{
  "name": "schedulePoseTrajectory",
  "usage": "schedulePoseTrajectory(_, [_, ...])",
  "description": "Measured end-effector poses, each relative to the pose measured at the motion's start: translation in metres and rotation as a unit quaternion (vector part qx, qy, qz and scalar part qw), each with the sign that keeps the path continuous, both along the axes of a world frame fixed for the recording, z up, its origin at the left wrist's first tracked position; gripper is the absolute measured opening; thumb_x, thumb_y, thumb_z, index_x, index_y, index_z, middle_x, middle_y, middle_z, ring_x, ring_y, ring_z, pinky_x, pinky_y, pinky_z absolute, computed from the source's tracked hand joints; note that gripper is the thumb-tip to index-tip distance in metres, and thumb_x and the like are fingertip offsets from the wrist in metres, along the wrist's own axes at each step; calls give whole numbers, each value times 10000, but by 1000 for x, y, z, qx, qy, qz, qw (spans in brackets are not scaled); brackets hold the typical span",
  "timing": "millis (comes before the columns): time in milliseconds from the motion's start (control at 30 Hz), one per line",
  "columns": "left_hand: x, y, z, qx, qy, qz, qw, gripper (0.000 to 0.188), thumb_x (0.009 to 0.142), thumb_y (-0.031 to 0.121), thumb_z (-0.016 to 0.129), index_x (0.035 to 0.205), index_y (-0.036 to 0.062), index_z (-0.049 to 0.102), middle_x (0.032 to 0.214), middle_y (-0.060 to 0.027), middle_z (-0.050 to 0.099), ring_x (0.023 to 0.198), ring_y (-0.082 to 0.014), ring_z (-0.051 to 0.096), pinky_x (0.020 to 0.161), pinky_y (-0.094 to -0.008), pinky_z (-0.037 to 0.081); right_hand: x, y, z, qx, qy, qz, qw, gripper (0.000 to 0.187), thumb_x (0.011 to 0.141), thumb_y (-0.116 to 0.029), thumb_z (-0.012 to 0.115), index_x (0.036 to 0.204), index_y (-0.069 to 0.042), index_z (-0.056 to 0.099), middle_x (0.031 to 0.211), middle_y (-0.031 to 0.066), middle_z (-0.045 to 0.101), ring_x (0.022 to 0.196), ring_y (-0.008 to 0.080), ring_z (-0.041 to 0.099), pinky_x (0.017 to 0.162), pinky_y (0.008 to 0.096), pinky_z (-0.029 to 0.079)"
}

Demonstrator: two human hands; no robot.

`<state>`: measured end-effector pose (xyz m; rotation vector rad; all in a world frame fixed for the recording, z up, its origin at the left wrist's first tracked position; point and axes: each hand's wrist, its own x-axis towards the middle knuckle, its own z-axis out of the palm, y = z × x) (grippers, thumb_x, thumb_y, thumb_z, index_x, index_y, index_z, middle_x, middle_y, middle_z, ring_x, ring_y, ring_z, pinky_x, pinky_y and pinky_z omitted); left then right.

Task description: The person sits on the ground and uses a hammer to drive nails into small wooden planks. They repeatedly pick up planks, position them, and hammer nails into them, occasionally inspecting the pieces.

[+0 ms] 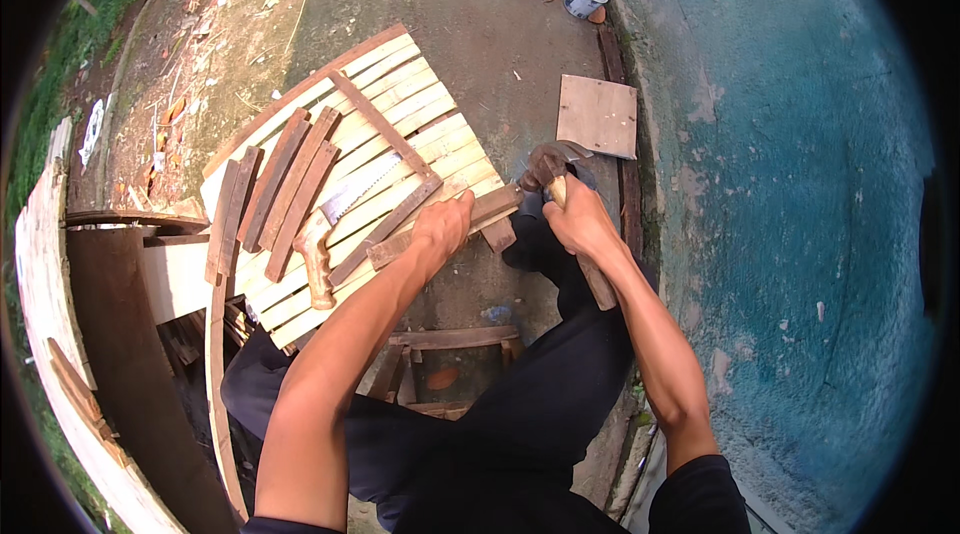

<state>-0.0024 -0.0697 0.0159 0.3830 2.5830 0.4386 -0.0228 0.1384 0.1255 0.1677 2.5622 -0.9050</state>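
In my right hand (583,222) is a claw hammer (545,166), gripped by its wooden handle close below the head. The hammer head is at the right end of a short brown wood piece (494,203). My left hand (443,226) has its fingers closed around that piece, at the near right edge of a pale slatted wooden tabletop (452,146). Two brown strips (382,120) meet in an angle on the slats. A hand saw (314,252) with a wooden handle lies left of my left hand. Any nail is too small to make out.
Several brown wood strips (290,184) lie on the left of the slats. A low wooden stool (455,338) stands between my legs. A blue wall (790,184) rises at the right, with a square board (597,115) and a paint can (586,0) near its foot.
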Motion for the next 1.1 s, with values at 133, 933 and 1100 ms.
schedulePoseTrajectory(133, [6, -1, -3, 23, 38, -3, 999, 238, 892, 89, 514, 1120, 23, 497, 836, -253, 683, 834, -406, 681, 774, -483, 523, 0, 15, -2, -66, 27, -47, 996, 372, 818, -160, 601, 1095, 87, 573, 943, 343, 646, 934, 483, 640, 821, 482, 501])
schedulePoseTrajectory(933, [14, 7, 18, 47, 119, -57, 990, 430, 974, 412, 543, 1136, 16, 499, 1093, -174, 531, 1034, -339, 579, 818, -436, 516, 64, 26, -30, -219, -18, -183, 958, 218, 891, -31, 523, 1106, -23, 491, 644, 17, 479, 431, 86, 434, 367, 281, 358])
schedulePoseTrajectory(1100, [12, 22, 34, 199, 5, 135, 971, 434, 959, 377, 575, 1116, -15, 477, 1079, -200, 546, 1001, -393, 585, 816, -504, 474, 70, 27, -9, -239, -34, -219, 945, 170, 903, -36, 530, 1064, -28, 475, 663, 29, 494, 433, 85, 437, 361, 273, 360])
